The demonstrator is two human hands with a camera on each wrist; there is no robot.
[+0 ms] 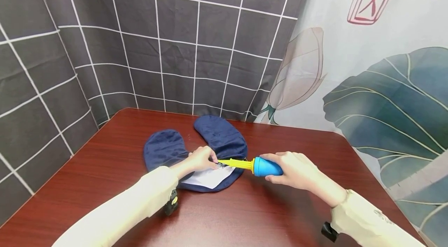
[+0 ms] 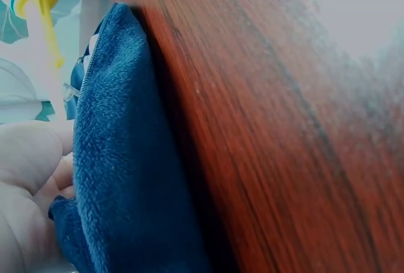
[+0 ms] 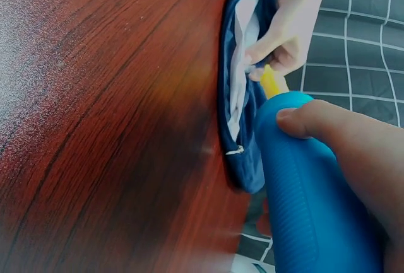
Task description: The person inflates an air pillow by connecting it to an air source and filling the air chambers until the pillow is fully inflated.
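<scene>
A navy plush U-shaped neck pillow (image 1: 225, 134) lies flat on the table, its zipper parted and a white inner layer (image 1: 210, 179) showing. My left hand (image 1: 200, 160) is over the opening, thumb and fingers pinching a small clear valve piece at the inner layer. My right hand (image 1: 297, 171) grips a blue hand pump (image 3: 303, 191) round its body. The pump's yellow nozzle (image 1: 238, 163) points left, its tip at the left fingertips. Whether the tip sits inside the valve is hidden by those fingers. In the left wrist view, plush cover (image 2: 126, 159) blocks part of the hand.
The reddish-brown wooden table (image 1: 87, 184) runs under everything. A dark grey curtain with white grid lines (image 1: 178, 17) hangs behind and at the left. To the right hangs a pale curtain with a lotus print (image 1: 395, 107).
</scene>
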